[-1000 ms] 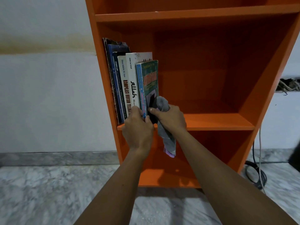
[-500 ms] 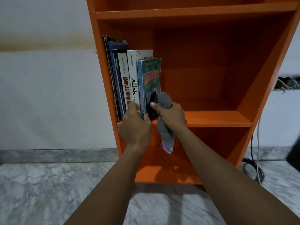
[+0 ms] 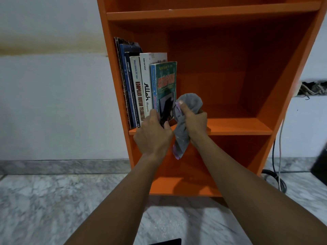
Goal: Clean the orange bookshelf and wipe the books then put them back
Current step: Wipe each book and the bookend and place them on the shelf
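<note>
An orange bookshelf [image 3: 238, 126] stands against a white wall. Several books stand upright at the left end of its middle shelf. The rightmost is a green book [image 3: 167, 80] with its cover facing right. My left hand [image 3: 153, 133] pinches the bottom corner of that green book at the shelf's front edge. Just to the right, my right hand [image 3: 193, 119] grips a grey cloth [image 3: 187, 121], bunched above the fist against the book's lower cover and hanging below the shelf edge.
A white book [image 3: 146, 80] and a book with red lettering [image 3: 138, 89] stand left of the green one. The right part of the middle shelf is bare. Cables [image 3: 277, 165] hang right of the shelf down to a marble floor [image 3: 53, 200].
My right hand with the cloth has risen slightly along the green book's cover. My left hand has shifted right, its thumb now on the book's bottom corner.
</note>
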The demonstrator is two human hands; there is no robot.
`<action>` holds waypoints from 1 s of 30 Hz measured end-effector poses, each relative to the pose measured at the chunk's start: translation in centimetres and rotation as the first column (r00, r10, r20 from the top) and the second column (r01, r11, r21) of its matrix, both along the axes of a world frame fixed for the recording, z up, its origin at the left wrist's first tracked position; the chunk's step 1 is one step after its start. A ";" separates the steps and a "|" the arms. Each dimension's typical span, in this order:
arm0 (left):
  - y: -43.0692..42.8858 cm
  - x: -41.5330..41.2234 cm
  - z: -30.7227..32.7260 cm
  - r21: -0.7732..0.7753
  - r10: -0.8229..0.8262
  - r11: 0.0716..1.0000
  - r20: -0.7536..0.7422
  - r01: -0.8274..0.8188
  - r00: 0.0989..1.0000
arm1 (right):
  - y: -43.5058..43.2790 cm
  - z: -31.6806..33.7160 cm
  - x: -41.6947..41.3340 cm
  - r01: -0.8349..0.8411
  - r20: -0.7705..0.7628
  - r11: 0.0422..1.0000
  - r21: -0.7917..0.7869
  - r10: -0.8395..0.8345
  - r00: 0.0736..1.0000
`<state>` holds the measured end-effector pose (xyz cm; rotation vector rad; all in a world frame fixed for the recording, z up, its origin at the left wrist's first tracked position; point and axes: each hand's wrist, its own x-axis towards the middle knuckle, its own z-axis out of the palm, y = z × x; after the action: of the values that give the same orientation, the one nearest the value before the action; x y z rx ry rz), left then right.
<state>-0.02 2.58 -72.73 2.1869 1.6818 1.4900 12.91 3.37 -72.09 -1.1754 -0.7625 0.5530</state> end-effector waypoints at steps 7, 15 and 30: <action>-2.8 -0.4 -1.2 -0.092 -0.116 0.991 -0.181 0.101 0.977 | -5.5 -1.2 2.8 0.007 -0.229 1.000 -0.017 -0.010 0.973; -11.0 2.1 -6.9 -0.432 -0.352 0.891 -0.467 0.138 0.812 | -13.9 -4.7 4.7 0.006 -0.122 0.983 -0.185 -0.029 0.992; -29.9 -0.6 -32.0 -0.952 -0.464 0.286 -0.039 0.108 0.885 | -29.3 -28.0 3.8 -0.045 -0.012 0.663 -0.747 0.054 0.998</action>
<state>-0.66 -27.31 -104.77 1.8170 1.4305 -0.1040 16.73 -25.94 -100.12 -1.9329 -0.5751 0.9636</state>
